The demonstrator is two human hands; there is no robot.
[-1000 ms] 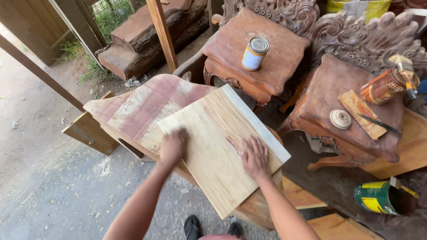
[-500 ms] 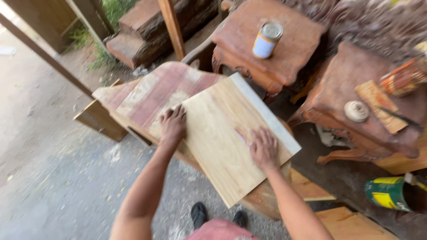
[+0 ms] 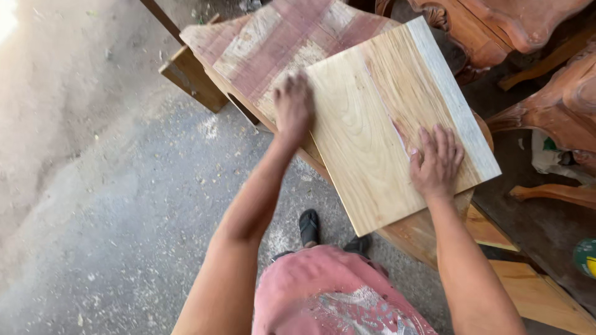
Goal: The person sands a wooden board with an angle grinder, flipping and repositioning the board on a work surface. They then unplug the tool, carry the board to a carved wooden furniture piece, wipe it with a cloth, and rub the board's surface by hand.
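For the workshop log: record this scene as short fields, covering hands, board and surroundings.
left hand: flat on the near left edge of the pale wooden board
right hand: palm down, fingers spread on the board
board: lies on a reddish wooden panel
nearby: carved wooden furniture to the right
floor: concrete ground strewn with wood shavings

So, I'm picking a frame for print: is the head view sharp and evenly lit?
Head view: left hand motion-blurred; right hand and pale wooden board fairly sharp; top-left floor washed out by glare; furniture on the right in shade.
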